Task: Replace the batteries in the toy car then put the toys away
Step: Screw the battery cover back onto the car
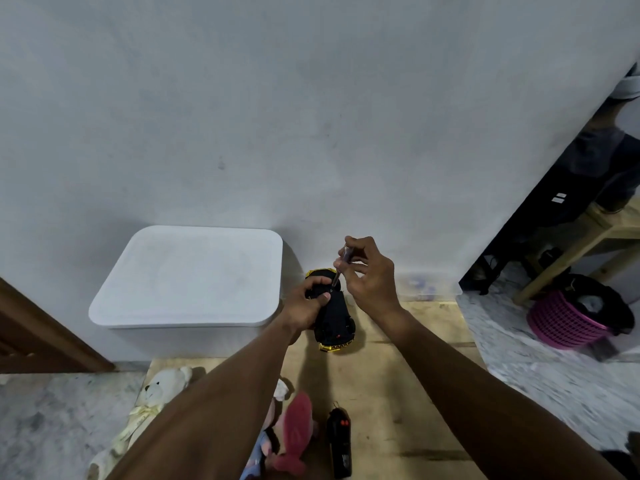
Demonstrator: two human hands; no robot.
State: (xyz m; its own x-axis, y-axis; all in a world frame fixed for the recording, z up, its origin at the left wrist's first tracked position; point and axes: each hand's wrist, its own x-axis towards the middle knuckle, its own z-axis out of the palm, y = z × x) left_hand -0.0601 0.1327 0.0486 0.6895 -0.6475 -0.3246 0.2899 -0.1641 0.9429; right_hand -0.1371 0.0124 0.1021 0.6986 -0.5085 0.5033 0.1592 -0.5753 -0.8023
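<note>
Left forearm (214, 403) and right forearm (485, 386): both bare, wrist to lower frame edge. Left hand (306, 301), just right of the white bin (187, 275), bare; thumbnail cut short. Right hand (370, 271), farther right of the bin, bare.

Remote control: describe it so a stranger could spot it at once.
Start at the big white lidded bin against the wall, then come down the wooden board towards the camera. The remote control lies right of the pink plush toy: slim, black, with two red buttons and no wheels.
</note>
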